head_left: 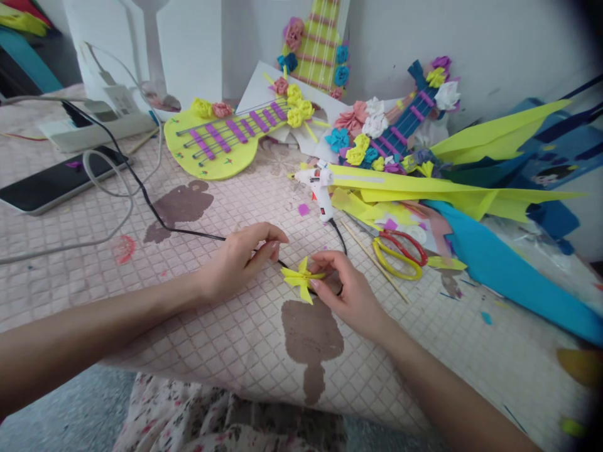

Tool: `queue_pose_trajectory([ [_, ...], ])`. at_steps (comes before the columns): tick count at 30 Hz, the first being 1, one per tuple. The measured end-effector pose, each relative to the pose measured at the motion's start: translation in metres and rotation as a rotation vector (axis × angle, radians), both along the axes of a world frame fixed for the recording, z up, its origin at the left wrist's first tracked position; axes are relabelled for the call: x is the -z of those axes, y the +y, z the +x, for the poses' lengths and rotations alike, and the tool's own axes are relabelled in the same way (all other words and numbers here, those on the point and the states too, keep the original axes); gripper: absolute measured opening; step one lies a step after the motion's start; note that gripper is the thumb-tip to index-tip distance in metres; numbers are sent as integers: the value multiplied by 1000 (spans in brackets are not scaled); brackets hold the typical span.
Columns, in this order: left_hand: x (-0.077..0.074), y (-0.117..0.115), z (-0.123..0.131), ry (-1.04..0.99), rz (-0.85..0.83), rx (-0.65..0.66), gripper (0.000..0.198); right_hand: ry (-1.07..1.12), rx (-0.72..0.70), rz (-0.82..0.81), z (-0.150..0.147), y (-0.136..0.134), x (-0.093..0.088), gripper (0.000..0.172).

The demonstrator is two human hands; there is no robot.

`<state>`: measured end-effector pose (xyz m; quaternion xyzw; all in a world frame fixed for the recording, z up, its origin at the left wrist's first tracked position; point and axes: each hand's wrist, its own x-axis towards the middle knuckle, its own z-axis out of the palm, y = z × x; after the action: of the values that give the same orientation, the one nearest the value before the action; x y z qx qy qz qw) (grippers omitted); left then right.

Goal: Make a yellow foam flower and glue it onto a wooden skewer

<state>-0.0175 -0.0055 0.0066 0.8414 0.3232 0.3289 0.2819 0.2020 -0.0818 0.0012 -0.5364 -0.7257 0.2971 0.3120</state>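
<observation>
My right hand (351, 292) pinches a small yellow paper flower (298, 276) between thumb and fingers. Its narrow petals spread toward the left, just above the table. My left hand (247, 254) is to the left of the flower and apart from it, fingers loosely bent, with nothing visible in them. A black cord (200, 235) runs beneath my left hand and behind the flower. Beyond the hands lies a white hot glue gun (323, 191), its nozzle pointing left. Scissors (400, 251) with red and yellow handles rest right of it, beside a thin wooden stick (377, 263).
Paper-flower-decorated guitar shapes, one yellow (217, 150) and one blue (400, 135), sit at the back. Yellow strips (424, 182) and blue paper (509, 270) lie at right. A phone (56, 182), power strip (98, 129) and loose cables occupy the left.
</observation>
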Motion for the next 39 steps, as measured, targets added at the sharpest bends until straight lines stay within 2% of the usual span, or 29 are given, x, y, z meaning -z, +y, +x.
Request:
queue_pose_trajectory([
  [10,0,2,0,-6,43,1,10,26,28,-5,3,1,0,23],
  [12,-2,3,1,-11,51,6,8,24,67,35,4,3,-1,22],
  [15,-8,6,7,13,48,1,15,21,116,142,4,9,-8,20],
  [18,-17,8,17,44,68,28,21,12,77,191,0,18,-18,21],
  [22,-24,10,31,27,105,93,21,-25,11,250,-6,26,-28,16],
  [24,-24,10,35,3,89,117,18,-56,-23,301,-7,28,-28,14],
  [28,-23,10,35,14,12,192,18,-111,-141,376,-2,27,-23,21],
  [33,-21,12,31,21,-12,293,16,-64,-237,396,1,29,-18,23],
  [36,-19,16,28,30,36,282,13,-35,-238,397,8,30,-18,22],
  [39,-14,21,22,22,57,217,11,-56,-109,394,21,30,-19,24],
])
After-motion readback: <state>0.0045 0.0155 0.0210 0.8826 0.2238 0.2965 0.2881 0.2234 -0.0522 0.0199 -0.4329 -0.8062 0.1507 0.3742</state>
